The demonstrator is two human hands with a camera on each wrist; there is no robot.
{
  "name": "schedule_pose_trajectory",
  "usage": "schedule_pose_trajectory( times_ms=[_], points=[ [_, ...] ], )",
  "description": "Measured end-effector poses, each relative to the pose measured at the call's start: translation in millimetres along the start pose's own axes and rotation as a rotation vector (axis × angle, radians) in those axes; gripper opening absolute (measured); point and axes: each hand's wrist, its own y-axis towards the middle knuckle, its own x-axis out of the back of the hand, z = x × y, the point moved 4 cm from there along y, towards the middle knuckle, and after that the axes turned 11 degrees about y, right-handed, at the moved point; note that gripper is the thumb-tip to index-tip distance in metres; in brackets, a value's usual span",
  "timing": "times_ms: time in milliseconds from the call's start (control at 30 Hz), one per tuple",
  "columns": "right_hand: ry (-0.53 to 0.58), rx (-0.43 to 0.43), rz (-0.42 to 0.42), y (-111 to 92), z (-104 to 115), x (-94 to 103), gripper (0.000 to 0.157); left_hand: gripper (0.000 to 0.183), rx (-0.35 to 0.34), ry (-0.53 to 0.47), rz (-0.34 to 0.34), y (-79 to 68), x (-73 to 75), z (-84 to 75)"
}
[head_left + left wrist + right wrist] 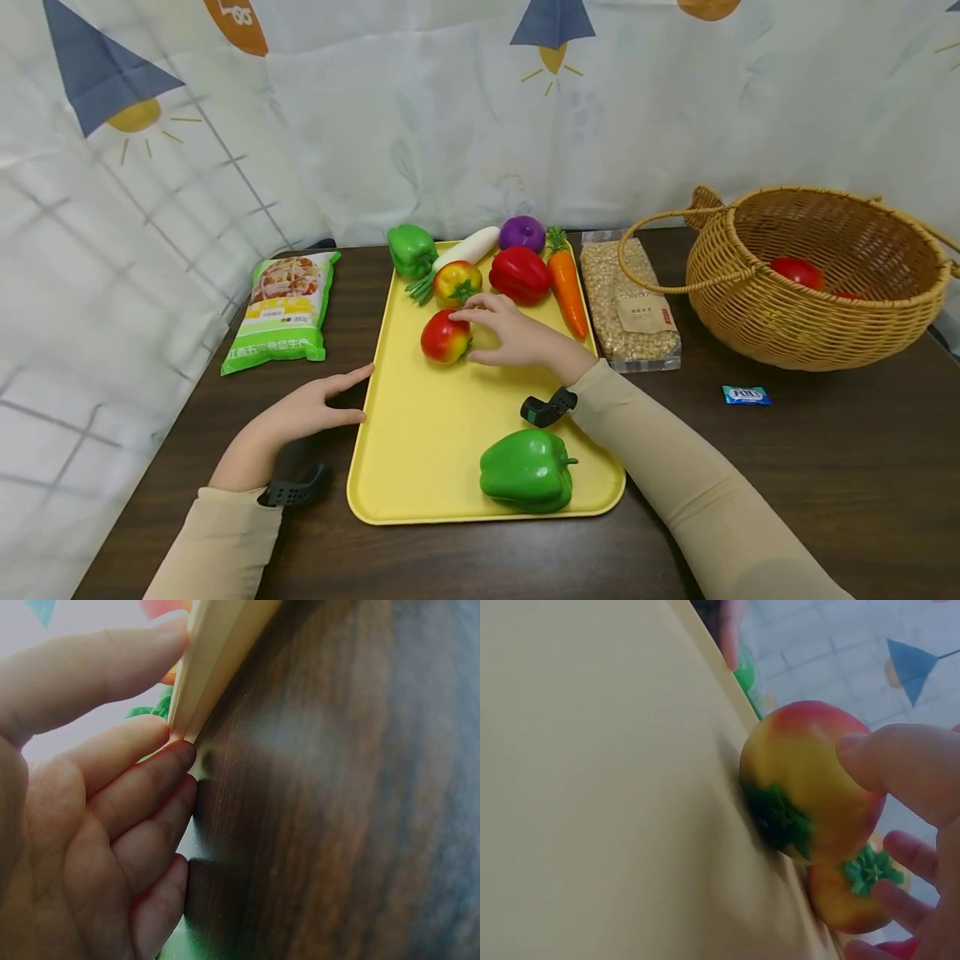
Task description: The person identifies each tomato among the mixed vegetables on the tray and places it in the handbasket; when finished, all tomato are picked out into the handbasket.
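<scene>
A red-and-yellow tomato-like fruit (446, 337) with a green leafy cap lies on the yellow tray (420, 450). Over its right side reaches my right hand (510, 332), fingers spread, one fingertip right at the fruit's top; the right wrist view has the thumb overlapping the red-and-yellow skin (810, 776). A similar fruit (457, 284) sits just behind. At the tray's left edge, my left hand (307, 412) has its thumb and fingers extended, fingertips at the rim (206, 667), palm off to the side.
Toward the tray's back are a green pepper (412, 251), white radish (477, 247), purple vegetable (522, 234), red pepper (520, 275) and carrot (567, 292). Another green pepper (527, 471) is in front. Grain bag (630, 300), wicker basket (810, 333) and small packet (746, 395) stand right; food bag (285, 308) left.
</scene>
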Motion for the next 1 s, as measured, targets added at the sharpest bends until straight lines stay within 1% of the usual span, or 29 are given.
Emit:
schedule_pose_trajectory(
  times_ms=[67, 200, 267, 300, 367, 500, 567, 633, 700, 867, 1000],
  points=[
    [0.015, -0.002, -0.005, 0.2, -0.4, 0.2, 0.049, 0.076, 0.0, 0.0, 0.002, 0.4, 0.0, 0.0],
    [0.032, 0.007, -0.028, 1.4, -1.0, 0.7, 0.033, 0.076, 0.004, 0.001, 0.006, 0.7, -0.3, 0.2],
    [0.042, 0.014, -0.04, 1.9, -1.1, 0.8, 0.029, 0.077, 0.008, 0.007, 0.008, 0.7, -0.4, 0.5],
    [0.051, 0.014, -0.042, 1.9, -1.2, 0.7, 0.029, 0.077, 0.009, 0.008, 0.008, 0.7, -0.5, 0.7],
    [0.067, 0.021, -0.037, 1.9, -1.2, 0.1, 0.035, 0.077, 0.011, 0.014, 0.008, 0.8, -0.7, 1.3],
    [0.07, 0.055, 0.011, 1.3, 0.7, -2.4, 0.058, 0.077, 0.015, 0.014, 0.008, 1.0, -0.9, 2.5],
    [0.054, 0.076, 0.036, 1.0, 1.9, -3.5, 0.064, 0.077, 0.015, 0.013, 0.009, 1.0, -0.9, 2.7],
    [0.04, 0.083, 0.052, 0.7, 2.3, -4.2, 0.063, 0.077, 0.011, 0.013, 0.008, 1.0, -0.8, 2.7],
    [0.037, 0.071, 0.051, 0.4, 2.0, -3.9, 0.059, 0.076, 0.009, 0.012, 0.007, 0.9, -0.6, 2.7],
    [0.071, 0.035, 0.019, 0.2, 1.3, -2.5, 0.045, 0.075, 0.011, 0.014, 0.007, 0.0, 0.0, 2.5],
    [0.09, 0.016, -0.004, 0.6, 0.1, -2.8, 0.042, 0.075, 0.016, 0.016, 0.009, -0.5, 0.6, 2.1]
  ],
)
